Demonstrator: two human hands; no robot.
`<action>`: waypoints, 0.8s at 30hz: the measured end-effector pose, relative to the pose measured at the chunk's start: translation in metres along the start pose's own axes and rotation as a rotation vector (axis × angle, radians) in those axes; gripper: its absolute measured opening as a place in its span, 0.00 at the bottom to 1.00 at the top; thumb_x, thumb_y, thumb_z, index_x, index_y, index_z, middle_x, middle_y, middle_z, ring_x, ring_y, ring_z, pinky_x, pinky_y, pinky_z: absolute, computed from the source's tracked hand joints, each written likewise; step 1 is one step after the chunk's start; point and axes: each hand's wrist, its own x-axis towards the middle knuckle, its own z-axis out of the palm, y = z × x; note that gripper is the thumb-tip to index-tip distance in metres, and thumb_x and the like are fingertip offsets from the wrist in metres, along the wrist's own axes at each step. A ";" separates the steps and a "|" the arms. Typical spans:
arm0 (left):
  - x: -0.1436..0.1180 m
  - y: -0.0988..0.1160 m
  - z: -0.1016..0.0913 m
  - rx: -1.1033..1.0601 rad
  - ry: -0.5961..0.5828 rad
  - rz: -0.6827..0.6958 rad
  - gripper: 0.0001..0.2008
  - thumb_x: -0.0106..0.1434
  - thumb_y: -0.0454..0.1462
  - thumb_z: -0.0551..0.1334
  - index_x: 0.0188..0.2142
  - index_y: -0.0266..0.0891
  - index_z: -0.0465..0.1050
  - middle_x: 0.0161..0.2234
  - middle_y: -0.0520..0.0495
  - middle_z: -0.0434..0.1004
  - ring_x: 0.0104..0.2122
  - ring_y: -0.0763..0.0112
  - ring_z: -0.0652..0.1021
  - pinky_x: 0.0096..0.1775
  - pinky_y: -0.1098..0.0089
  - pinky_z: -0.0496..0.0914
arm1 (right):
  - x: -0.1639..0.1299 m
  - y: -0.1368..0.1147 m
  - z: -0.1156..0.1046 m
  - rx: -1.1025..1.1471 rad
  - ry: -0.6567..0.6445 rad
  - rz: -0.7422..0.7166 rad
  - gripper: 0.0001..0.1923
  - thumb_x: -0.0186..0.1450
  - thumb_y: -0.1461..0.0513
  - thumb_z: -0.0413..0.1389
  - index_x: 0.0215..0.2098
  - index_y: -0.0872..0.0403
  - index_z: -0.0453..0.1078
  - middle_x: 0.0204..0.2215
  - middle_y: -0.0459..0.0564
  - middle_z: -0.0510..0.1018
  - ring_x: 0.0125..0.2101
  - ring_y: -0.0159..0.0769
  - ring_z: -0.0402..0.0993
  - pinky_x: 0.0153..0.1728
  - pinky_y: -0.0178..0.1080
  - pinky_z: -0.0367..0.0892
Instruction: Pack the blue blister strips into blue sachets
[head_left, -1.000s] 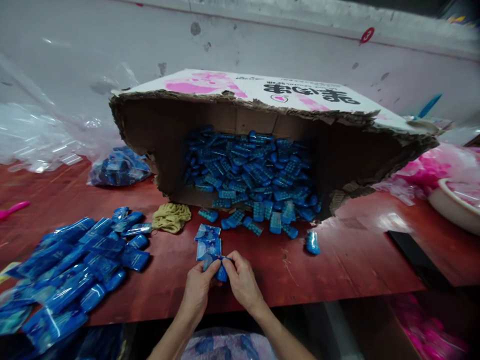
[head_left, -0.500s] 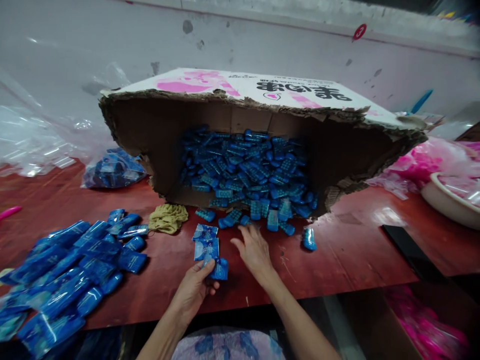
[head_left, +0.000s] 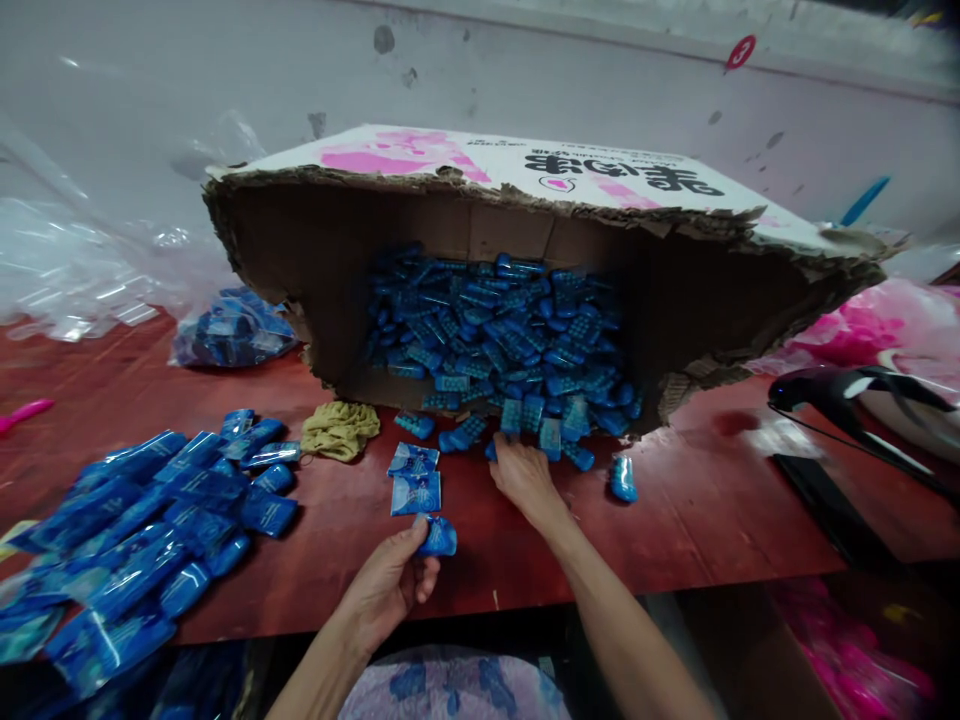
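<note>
Cardboard box [head_left: 504,235]: lies on its side on the red table [head_left: 720,530], open toward the person, torn ragged along the rim
Small blue pieces [head_left: 510,330]: heap up inside the box and spill out over its lower edge
Left hand [head_left: 386,590]: well out in front of the left part of the box's mouth, pinched closed between thumb and forefinger, loosely curled in the other fingers
Blue packet [head_left: 442,537]: held by one end in that pinch, out in front of the box, with the free end to the right
Right hand [head_left: 525,480]: just in front of the middle of the box's mouth, reaching in among the spilled pieces, bent downward at the fingers; hidden at the tips, so impossible to tell how far open or whether gripping anything
Two flat packets [head_left: 416,493]: lie in front of the box's left part, one nearer to it
Yellow-green cloth [head_left: 340,432]: crumpled just in front of the box's left corner
Packet pile [head_left: 150,540]: spreads to the front left of the box
Black phone [head_left: 832,500]: lies to the front right of the box
</note>
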 end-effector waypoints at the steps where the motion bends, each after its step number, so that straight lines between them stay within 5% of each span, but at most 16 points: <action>1: 0.000 0.000 0.000 -0.017 0.013 0.001 0.12 0.51 0.43 0.63 0.24 0.36 0.67 0.14 0.51 0.70 0.12 0.78 0.68 0.14 0.78 0.57 | -0.002 0.001 -0.002 0.044 0.000 -0.008 0.18 0.60 0.66 0.50 0.49 0.56 0.62 0.38 0.57 0.73 0.35 0.42 0.73 0.35 0.42 0.66; 3: 0.001 0.000 0.001 -0.041 0.028 -0.015 0.12 0.51 0.42 0.64 0.24 0.36 0.66 0.14 0.51 0.71 0.13 0.77 0.69 0.15 0.78 0.59 | -0.010 0.003 -0.005 0.319 -0.024 -0.005 0.23 0.61 0.62 0.49 0.54 0.53 0.55 0.39 0.53 0.73 0.31 0.36 0.73 0.31 0.39 0.68; 5: 0.001 0.001 0.002 -0.047 0.036 -0.038 0.11 0.51 0.42 0.63 0.25 0.36 0.66 0.15 0.50 0.72 0.14 0.76 0.70 0.16 0.78 0.60 | -0.023 0.004 -0.005 0.832 -0.092 0.034 0.24 0.61 0.60 0.48 0.55 0.50 0.51 0.40 0.50 0.72 0.24 0.30 0.71 0.23 0.36 0.69; 7: 0.002 0.002 0.004 -0.042 0.041 -0.048 0.12 0.52 0.43 0.63 0.25 0.36 0.66 0.15 0.49 0.73 0.14 0.76 0.71 0.15 0.78 0.60 | -0.040 0.002 -0.002 1.328 -0.168 0.085 0.23 0.59 0.60 0.51 0.52 0.49 0.53 0.41 0.50 0.71 0.21 0.27 0.69 0.18 0.34 0.69; 9: 0.002 0.002 0.005 -0.034 0.035 -0.038 0.12 0.52 0.43 0.62 0.25 0.36 0.66 0.16 0.49 0.73 0.14 0.76 0.71 0.15 0.78 0.60 | -0.055 -0.001 0.002 1.566 -0.206 0.108 0.22 0.57 0.60 0.54 0.49 0.49 0.56 0.42 0.50 0.71 0.21 0.27 0.70 0.18 0.33 0.69; 24: 0.000 0.003 -0.005 0.023 -0.041 0.102 0.12 0.51 0.43 0.63 0.25 0.35 0.68 0.17 0.47 0.74 0.16 0.73 0.73 0.18 0.75 0.63 | -0.078 -0.013 0.004 1.613 -0.186 0.089 0.19 0.56 0.64 0.56 0.44 0.49 0.58 0.46 0.49 0.70 0.26 0.29 0.74 0.24 0.35 0.73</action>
